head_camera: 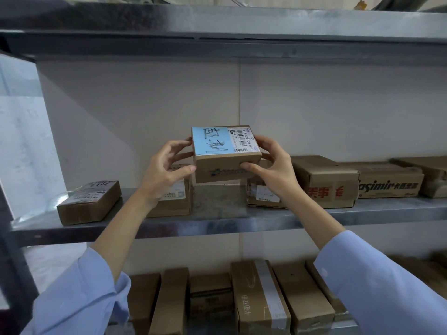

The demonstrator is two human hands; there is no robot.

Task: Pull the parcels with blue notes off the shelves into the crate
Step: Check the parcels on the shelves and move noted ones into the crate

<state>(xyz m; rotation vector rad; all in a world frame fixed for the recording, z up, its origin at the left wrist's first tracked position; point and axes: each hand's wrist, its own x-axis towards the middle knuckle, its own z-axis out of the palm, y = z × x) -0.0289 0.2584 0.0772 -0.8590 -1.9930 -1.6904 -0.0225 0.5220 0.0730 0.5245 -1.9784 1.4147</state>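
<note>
grey metal shelving (217, 22) is filling your view, with a pale wall panel (169, 97) behind it. you are holding a small brown cardboard parcel (227, 168) up in the air above the middle shelf (217, 221), clear of the board, over the gap between the boxes standing there. a blue note (210, 141) with dark handwritten characters is covering the left part of its top face, and a white shipping label (244, 139) with barcodes is sitting just beside the note on the right. a faint dark print is showing on its front side.

your left hand (164, 170) is gripping the parcel's left end, thumb on the front face and fingers curling round the end. your right hand (273, 165) is gripping the right end the same way.

the middle shelf is carrying a flat box (89, 201) near its left end, a taller box (174, 201) behind your left hand, another box (261, 194) behind your right wrist, a box with red characters (324, 180), and a long box with printed lettering (389, 182) further right. below, a row of brown boxes (261, 298) is standing on edge, packed side by side.
</note>
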